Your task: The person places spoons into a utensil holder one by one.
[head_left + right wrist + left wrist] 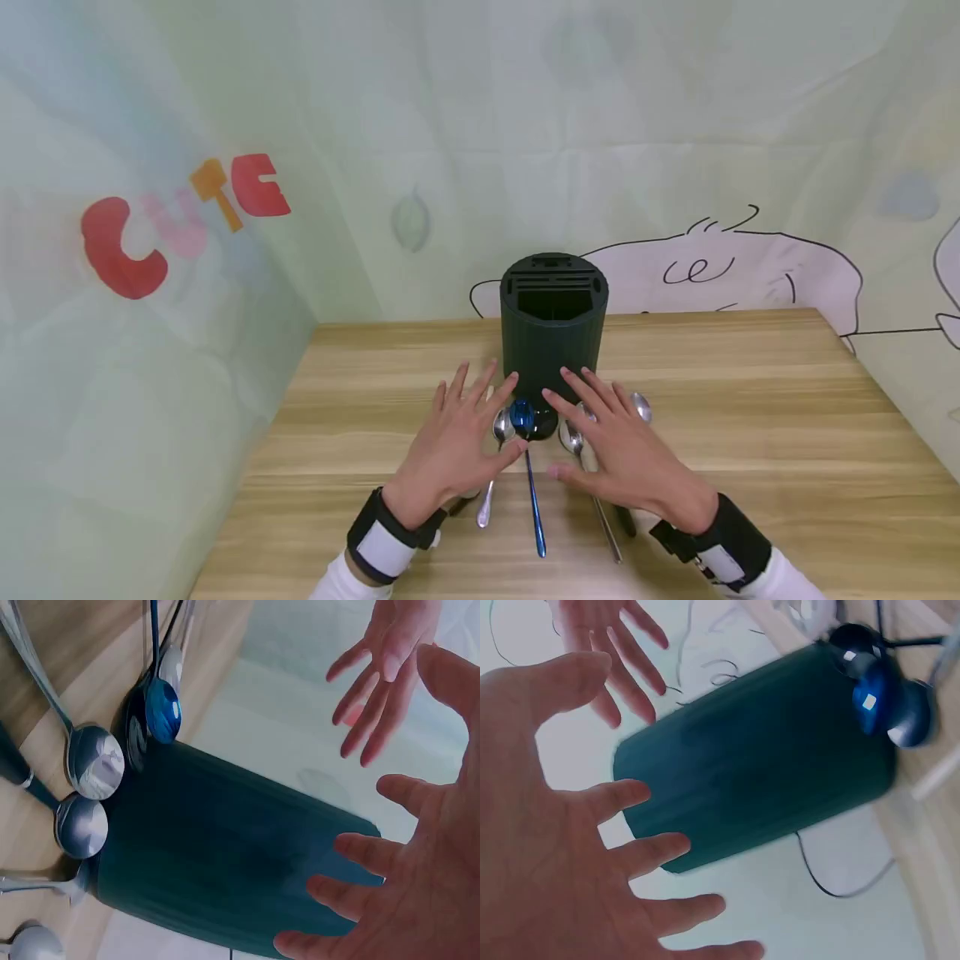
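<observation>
A dark green utensil holder (553, 350) with a slotted top stands upright at the back of the table. My left hand (457, 454), fingers spread, is above the spoons in front of it and holds nothing. To its right, my right hand (626, 458) is spread the same way, also holding nothing. Between the hands lie a blue spoon (535, 508) and a black spoon (546, 423), heads toward the holder. A silver spoon (486, 504) lies partly under my left hand. Near my right hand are a silver ladle (96, 761) and a dark-handled spoon (81, 826).
Another silver spoon (641, 407) shows beyond my right hand. The wooden table (750, 417) extends to both sides, with a printed cloth (420, 125) hanging behind and at the left. Black bands (386, 537) circle both wrists.
</observation>
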A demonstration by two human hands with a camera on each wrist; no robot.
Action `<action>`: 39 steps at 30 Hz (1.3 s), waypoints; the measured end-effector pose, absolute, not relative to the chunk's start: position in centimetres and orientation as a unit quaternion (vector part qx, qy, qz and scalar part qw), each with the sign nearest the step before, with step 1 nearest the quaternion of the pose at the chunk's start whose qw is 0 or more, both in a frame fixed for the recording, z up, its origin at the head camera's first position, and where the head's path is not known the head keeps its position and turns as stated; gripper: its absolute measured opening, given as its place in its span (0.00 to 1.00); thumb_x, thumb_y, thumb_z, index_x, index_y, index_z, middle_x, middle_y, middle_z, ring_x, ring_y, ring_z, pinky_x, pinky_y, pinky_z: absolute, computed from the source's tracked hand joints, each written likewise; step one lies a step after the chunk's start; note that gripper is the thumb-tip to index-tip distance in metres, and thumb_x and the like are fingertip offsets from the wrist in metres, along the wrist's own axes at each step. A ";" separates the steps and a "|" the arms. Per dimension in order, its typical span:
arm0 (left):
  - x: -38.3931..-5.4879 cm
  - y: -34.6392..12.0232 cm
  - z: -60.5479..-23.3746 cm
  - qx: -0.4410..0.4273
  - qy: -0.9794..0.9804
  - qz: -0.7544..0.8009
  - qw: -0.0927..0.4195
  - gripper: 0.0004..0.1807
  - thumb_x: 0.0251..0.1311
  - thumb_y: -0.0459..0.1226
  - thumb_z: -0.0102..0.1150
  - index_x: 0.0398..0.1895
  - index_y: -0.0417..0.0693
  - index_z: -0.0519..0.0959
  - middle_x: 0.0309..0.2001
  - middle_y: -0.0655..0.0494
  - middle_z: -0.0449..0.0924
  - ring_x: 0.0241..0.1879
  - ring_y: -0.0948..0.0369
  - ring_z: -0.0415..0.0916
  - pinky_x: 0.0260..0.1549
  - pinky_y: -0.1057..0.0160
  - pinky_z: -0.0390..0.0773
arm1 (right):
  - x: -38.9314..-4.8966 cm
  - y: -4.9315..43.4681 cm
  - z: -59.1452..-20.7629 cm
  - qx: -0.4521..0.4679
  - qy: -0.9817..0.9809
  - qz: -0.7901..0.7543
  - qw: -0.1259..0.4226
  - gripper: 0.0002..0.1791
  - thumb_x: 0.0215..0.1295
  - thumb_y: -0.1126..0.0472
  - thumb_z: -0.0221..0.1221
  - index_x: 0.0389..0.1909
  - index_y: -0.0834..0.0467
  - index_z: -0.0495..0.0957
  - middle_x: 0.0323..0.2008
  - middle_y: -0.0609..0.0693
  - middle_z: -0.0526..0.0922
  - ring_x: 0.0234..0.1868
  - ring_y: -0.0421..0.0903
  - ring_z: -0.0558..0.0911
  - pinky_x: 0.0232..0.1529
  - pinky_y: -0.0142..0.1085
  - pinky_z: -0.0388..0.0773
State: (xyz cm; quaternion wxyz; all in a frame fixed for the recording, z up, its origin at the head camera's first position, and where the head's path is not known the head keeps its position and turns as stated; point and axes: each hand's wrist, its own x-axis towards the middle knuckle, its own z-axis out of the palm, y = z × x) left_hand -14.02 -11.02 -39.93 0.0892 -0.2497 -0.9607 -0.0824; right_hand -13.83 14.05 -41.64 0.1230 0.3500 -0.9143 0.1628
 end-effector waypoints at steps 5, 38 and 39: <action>-14.4 -12.4 -41.0 -0.233 -0.967 -0.086 0.061 0.40 0.56 0.63 0.48 0.70 0.59 0.55 0.70 0.49 0.51 0.65 0.43 0.47 0.56 0.38 0.60 | -14.0 12.7 -42.1 0.367 -0.909 0.150 0.125 0.44 0.56 0.29 0.49 0.70 0.42 0.49 0.71 0.52 0.46 0.69 0.55 0.45 0.58 0.64 0.55; -14.7 -12.5 -45.4 -0.271 -0.956 -0.100 0.043 0.42 0.53 0.57 0.58 0.67 0.45 0.59 0.65 0.45 0.60 0.63 0.47 0.55 0.56 0.48 0.65 | -14.5 7.9 -45.2 0.302 -0.942 0.143 0.032 0.51 0.46 0.28 0.58 0.65 0.57 0.61 0.59 0.59 0.67 0.56 0.59 0.68 0.52 0.58 0.68; -14.8 -12.2 -45.3 -0.280 -0.954 -0.094 0.048 0.42 0.53 0.57 0.59 0.67 0.45 0.59 0.65 0.45 0.61 0.63 0.48 0.56 0.56 0.48 0.65 | -14.5 7.9 -45.4 0.298 -0.943 0.142 0.032 0.51 0.46 0.28 0.59 0.64 0.58 0.62 0.58 0.59 0.68 0.55 0.58 0.69 0.52 0.57 0.69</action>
